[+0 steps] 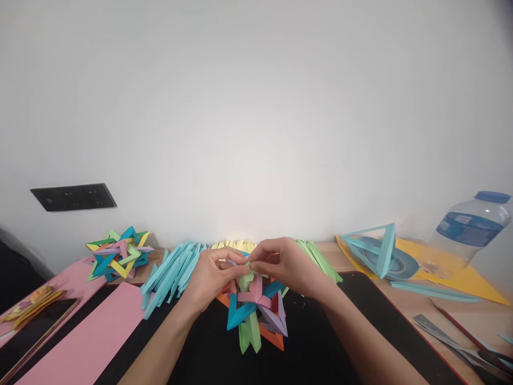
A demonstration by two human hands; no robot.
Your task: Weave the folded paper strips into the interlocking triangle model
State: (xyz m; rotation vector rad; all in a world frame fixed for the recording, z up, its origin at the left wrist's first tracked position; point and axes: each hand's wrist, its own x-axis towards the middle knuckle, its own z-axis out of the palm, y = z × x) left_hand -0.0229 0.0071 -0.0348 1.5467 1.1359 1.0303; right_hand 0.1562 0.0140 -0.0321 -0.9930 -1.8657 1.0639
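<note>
And here we are, both my hands meeting at the top of the half-open origami star, which sits right in front of me over the black mat. My left hand has its grip closed, thumb and finger pinching the light-green paper at the star's top. My right hand comes in from the other side, its grip together too, fingertips on that same green paper, close by the left's. Blue, pink, purple and orange points jut out below; whether the star touches the mat, I can't tell.

Out to the left, a pink sheet overlaps the mat, and on the right lie scissors and a red pencil on the wooden worktop. Further back, blue folded strips fan out left, yellow strips peek from behind my hands, and green strips lean right. A multicoloured star sits far left; far right, a blue plate rests on orange paper, near a clear bottle. Behind it all, the pale wall with its black socket panel.
</note>
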